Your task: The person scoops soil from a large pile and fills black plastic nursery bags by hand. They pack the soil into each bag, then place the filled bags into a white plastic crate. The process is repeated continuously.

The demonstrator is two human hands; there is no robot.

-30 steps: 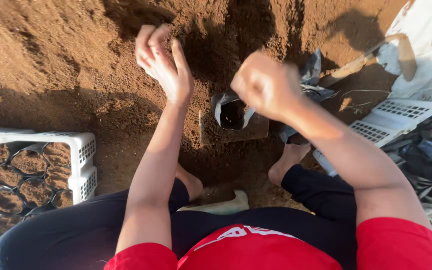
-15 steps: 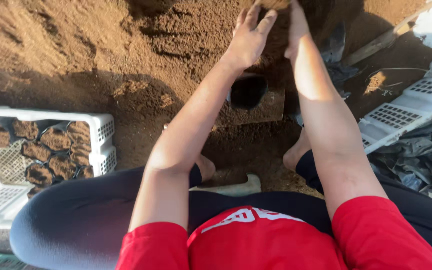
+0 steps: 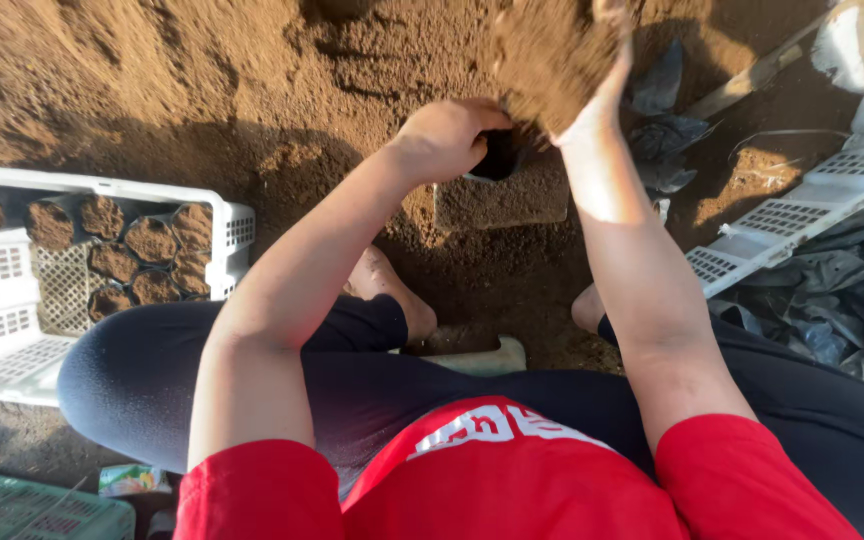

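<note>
A small black planting bag [image 3: 499,158] stands open on a soil-covered flat block [image 3: 502,205] in front of me. My left hand [image 3: 444,138] is curled on the bag's near rim and holds it. My right hand [image 3: 607,75] hovers just above and to the right of the bag, closed around a big clump of brown soil [image 3: 547,50]. Some of the soil spills down toward the bag's mouth. The fingers of my right hand are mostly hidden by the soil.
A heap of loose brown soil [image 3: 202,80] fills the ground ahead. A white crate [image 3: 237,225] at my left holds several soil-filled bags [image 3: 152,240]. Another white crate [image 3: 802,215] and crumpled black plastic [image 3: 852,300] lie at right. My bare foot [image 3: 392,290] rests under the block.
Both hands had reached far forward into the soil heap. The left hand has come back onto the bag's rim, and the right hand has brought a clump of soil over the bag.
</note>
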